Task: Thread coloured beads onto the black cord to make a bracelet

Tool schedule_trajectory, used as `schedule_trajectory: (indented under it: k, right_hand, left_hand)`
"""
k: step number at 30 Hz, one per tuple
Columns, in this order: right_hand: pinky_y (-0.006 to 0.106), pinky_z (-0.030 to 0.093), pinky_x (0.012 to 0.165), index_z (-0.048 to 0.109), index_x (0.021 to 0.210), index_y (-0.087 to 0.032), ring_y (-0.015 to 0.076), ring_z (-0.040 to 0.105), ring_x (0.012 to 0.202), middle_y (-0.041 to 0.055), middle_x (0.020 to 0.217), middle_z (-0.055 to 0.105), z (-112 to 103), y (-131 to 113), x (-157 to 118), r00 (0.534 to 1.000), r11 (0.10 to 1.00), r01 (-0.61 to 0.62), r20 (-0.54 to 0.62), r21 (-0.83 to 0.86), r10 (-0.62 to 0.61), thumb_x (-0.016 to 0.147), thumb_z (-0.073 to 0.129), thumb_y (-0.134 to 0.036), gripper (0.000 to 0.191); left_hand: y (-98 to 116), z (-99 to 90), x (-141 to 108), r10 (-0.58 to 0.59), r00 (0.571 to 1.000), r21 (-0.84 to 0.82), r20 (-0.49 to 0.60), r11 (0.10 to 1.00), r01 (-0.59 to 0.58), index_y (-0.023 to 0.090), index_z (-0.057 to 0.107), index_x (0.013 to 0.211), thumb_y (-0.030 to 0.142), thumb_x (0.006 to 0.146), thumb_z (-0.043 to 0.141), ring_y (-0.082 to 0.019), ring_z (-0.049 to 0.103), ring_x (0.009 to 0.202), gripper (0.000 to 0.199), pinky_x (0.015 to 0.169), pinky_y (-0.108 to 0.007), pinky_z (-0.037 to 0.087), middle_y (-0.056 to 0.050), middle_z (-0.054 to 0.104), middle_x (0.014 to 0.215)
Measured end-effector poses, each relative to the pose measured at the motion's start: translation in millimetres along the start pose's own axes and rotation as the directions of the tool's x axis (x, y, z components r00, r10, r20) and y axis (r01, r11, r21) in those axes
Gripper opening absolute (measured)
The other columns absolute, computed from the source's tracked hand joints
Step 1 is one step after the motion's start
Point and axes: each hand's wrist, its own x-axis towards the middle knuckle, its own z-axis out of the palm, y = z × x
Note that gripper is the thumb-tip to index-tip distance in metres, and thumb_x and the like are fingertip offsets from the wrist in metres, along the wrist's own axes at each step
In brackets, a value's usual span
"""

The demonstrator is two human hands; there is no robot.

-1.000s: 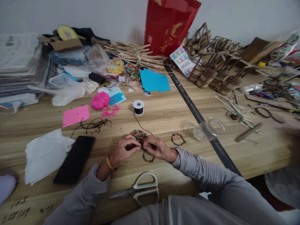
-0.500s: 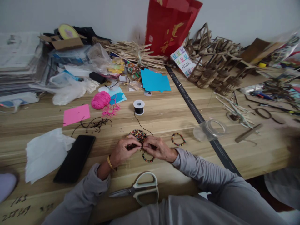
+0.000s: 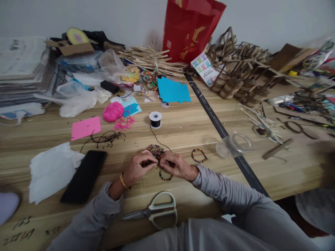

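My left hand (image 3: 138, 164) pinches at the near edge of a pile of small multicoloured beads (image 3: 155, 150); what its fingertips hold is too small to make out. Fingertip to fingertip with it, my right hand (image 3: 176, 165) is closed on a thin black cord (image 3: 158, 140). That cord runs back to a white spool (image 3: 155, 118) wound with black. Below the right fingers a curved string of beads (image 3: 165, 178) rests on the table. A looped bead bracelet (image 3: 199, 156) lies to the right. White-handled scissors (image 3: 159, 210) lie close to my body.
Left of my hands are a black phone (image 3: 84, 176), white tissue (image 3: 51, 170) and black cord scraps (image 3: 107, 138). Pink yarn (image 3: 113, 111) sits farther back. On the right stands a clear plastic container (image 3: 232, 144). Small woven baskets (image 3: 231, 85) and a red bag (image 3: 191, 31) line the back.
Both hands keep almost the same pinched pose over the beads. The view has shifted very slightly; nothing else has visibly moved.
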Motion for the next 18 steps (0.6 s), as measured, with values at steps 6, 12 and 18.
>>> schedule_trajectory:
  k: [6,12,18]
  right_hand:
    - [0.025,0.043,0.063,0.055,0.08,-0.016,0.0142,0.053,0.069,0.0051,0.074,0.059,-0.1,-0.3,-0.2,1.0,1.0,-0.007,-0.006,-0.007,0.006,0.091,0.051,-0.021,0.012]
    - [0.023,0.042,0.059,0.054,0.079,-0.016,0.0124,0.05,0.064,0.0035,0.072,0.056,-0.5,-1.7,-0.1,0.999,0.999,-0.038,-0.034,-0.009,0.037,0.089,0.051,-0.019,0.011]
    - [0.022,0.041,0.058,0.055,0.079,-0.015,0.0115,0.05,0.063,0.0028,0.072,0.055,-0.4,-2.2,-0.1,0.998,0.999,-0.04,-0.049,-0.006,0.04,0.087,0.052,-0.018,0.009]
  left_hand:
    - [0.7,-1.2,1.0,0.008,1.0,0.002,0.007,1.0,-0.008,0.015,0.072,0.077,0.019,0.08,0.067,-0.017,0.064,0.073,0.007,0.073,-0.03,0.052,-0.008,0.073,0.074]
    - [-1.2,-1.4,0.2,0.008,1.0,-0.003,-0.009,1.0,-0.008,0.016,0.072,0.077,0.022,0.08,0.068,-0.017,0.064,0.074,0.008,0.074,-0.031,0.051,-0.007,0.072,0.073]
    - [-1.8,-1.7,-0.7,0.004,1.0,0.0,-0.03,1.0,-0.004,0.016,0.072,0.078,0.02,0.081,0.067,-0.017,0.064,0.076,0.007,0.074,-0.03,0.051,-0.007,0.072,0.074]
